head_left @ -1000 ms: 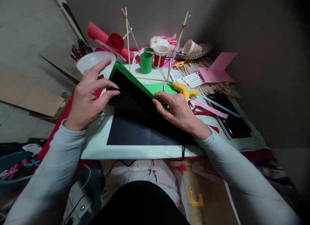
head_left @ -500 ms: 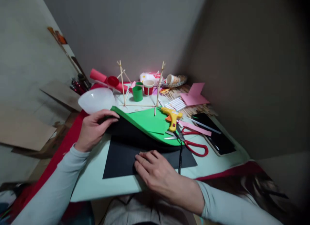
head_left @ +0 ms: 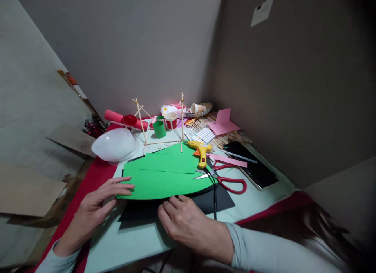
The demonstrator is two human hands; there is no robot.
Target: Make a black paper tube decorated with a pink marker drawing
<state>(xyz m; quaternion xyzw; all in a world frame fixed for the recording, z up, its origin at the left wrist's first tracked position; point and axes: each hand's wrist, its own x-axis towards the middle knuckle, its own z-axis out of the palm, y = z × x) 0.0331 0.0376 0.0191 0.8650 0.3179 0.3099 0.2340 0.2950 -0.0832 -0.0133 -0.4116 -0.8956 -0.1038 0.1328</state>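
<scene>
A green paper sheet [head_left: 164,185] lies over black paper [head_left: 202,204], its front edge raised slightly. My left hand [head_left: 98,206] rests its stretched fingers on the green sheet's left front corner, with the thumb apart beside the edge. At the middle of the front edge, my right hand [head_left: 188,222] has its fingers curled and close together. Its fingertips meet the papers, and what they grip is hidden. A yellow glue gun [head_left: 202,151] lies on the green sheet. Red-handled scissors [head_left: 230,181] lie to its right, blades over the sheet.
A stick frame [head_left: 141,122] stands behind the papers, near a green cup [head_left: 159,129]. White plastic bowls [head_left: 114,145] sit at the left. A black phone [head_left: 255,167], markers [head_left: 202,135] and folded pink paper [head_left: 225,122] occupy the right side. The gun's cord [head_left: 215,202] crosses the papers.
The green sheet's left side, lifted earlier to show black beneath, has come down flatter. My left hand has gone from pinching its corner to lying on it. The view has tilted up.
</scene>
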